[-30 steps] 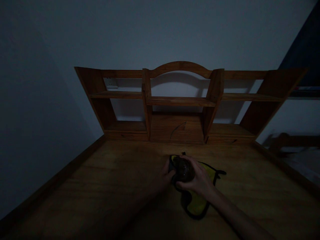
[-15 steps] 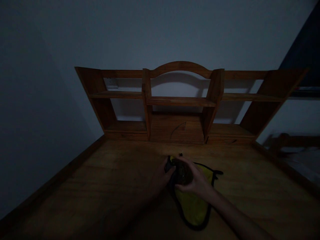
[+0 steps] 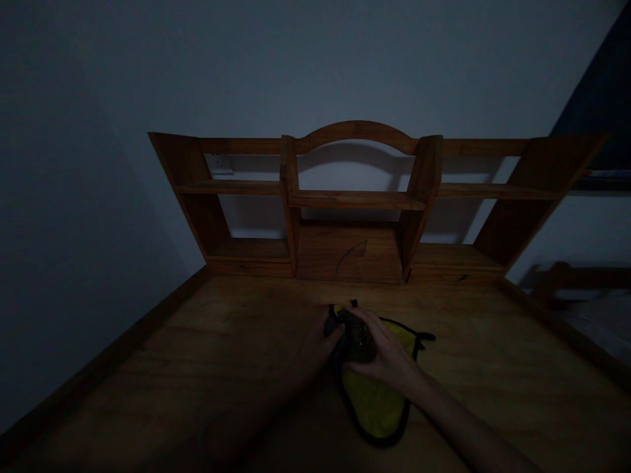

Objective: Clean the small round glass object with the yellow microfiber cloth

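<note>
The room is very dim. A small dark rounded object point(image 3: 355, 338) sits between both my hands on a yellow cloth with a black edge point(image 3: 377, 401) that lies on the wooden desk point(image 3: 197, 368). My right hand point(image 3: 389, 358) is wrapped round the object from the right. On its left side my left hand point(image 3: 318, 345) has its fingers curled against it and the cloth's upper corner. What the object is I cannot make out.
A wooden hutch with shelves and an arched top point(image 3: 355, 197) stands at the back of the desk against a pale wall. A raised wooden rim point(image 3: 98, 368) runs along the desk's left side. Dark wooden furniture point(image 3: 566, 279) shows at far right.
The yellow cloth has shifted and been drawn toward me, with more of it now spread below my hands. Both hands stayed on the dark object, moving slightly left.
</note>
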Demonstrator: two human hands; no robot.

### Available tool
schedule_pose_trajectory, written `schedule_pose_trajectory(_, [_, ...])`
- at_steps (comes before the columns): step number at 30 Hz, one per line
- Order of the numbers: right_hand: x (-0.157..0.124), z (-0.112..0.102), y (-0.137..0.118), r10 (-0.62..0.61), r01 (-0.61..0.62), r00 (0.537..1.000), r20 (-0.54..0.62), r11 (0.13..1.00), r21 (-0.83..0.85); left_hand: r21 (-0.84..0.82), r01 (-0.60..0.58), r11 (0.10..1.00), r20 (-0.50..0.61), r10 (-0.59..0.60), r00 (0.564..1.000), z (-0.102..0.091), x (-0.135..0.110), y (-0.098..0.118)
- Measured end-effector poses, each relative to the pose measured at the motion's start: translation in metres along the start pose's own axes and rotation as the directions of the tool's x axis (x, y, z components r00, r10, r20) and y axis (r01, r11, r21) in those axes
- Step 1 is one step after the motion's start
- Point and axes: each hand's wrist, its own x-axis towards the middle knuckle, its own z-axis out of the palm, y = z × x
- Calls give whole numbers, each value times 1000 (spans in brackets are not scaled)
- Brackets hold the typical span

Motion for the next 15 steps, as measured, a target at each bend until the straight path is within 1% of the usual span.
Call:
schedule_pose_trajectory(5, [-1, -1, -1, 5, -4, 1000, 7, 999, -46, -8, -1, 1000, -15, 1, 1000, 1, 1, -1])
schedule_pose_trajectory(8, [-1, 0, -1, 18, -17, 1000, 14, 998, -54, -15, 7, 1000, -2, -7, 1000, 1, 2, -1])
schedule_pose_trajectory(13, [-2, 2, 0, 13, -13, 1000, 1, 997, -76, 33, -21, 999, 22, 20, 1000, 0, 1, 2])
schedule_pose_trajectory(15, [-2, 2, 1, 8, -8, 1000, -2, 996, -94, 65, -31, 997, 11, 30, 999, 0, 0, 4])
